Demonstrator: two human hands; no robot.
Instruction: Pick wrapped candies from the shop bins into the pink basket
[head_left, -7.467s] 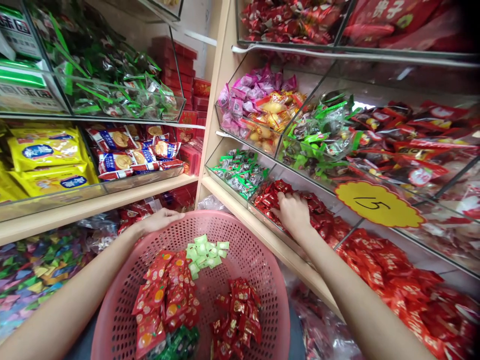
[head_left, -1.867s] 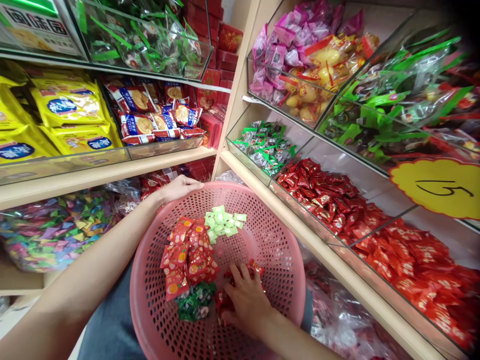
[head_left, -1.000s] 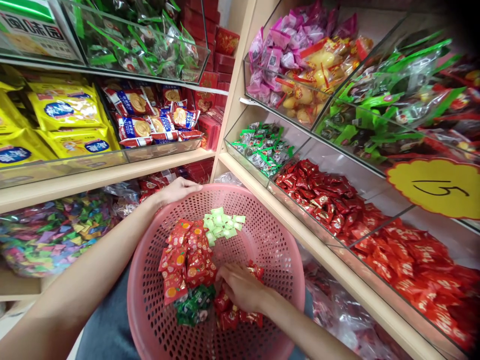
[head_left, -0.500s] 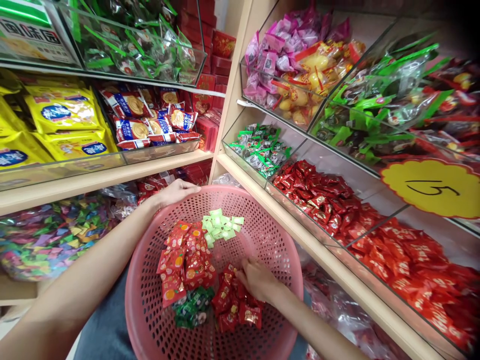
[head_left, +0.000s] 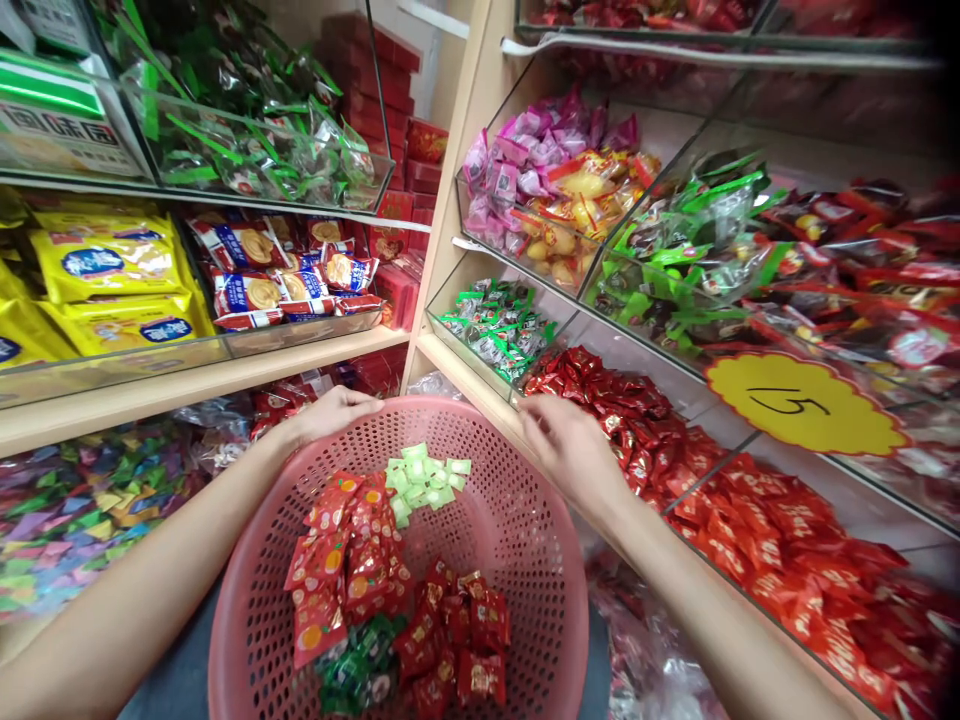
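My left hand (head_left: 341,412) grips the far left rim of a pink plastic basket (head_left: 551,560) full of small holes. Inside it lie red packets with orange fruit prints (head_left: 349,560), pale green small packets (head_left: 424,480), dark green wrapped candies (head_left: 360,665) and shiny red wrapped candies (head_left: 457,635). Above the basket's right rim hovers my right hand (head_left: 562,440), its fingers loosely bent and apart, with nothing seen in them. It is beside the front wall of a clear bin of dark red wrapped candies (head_left: 645,415), partly covering them.
Right of the basket, bins hold green-and-silver candies (head_left: 499,325) and bright red packets (head_left: 795,560). A yellow price tag (head_left: 806,403) hangs above. On the left shelf are yellow packets (head_left: 112,260) and biscuit packs (head_left: 285,275). A wooden post (head_left: 439,190) stands at the corner.
My right hand has risen from the red candies inside the basket to the bin edge at the right. My left hand stays on the rim. The view has tilted up and turned slightly right.
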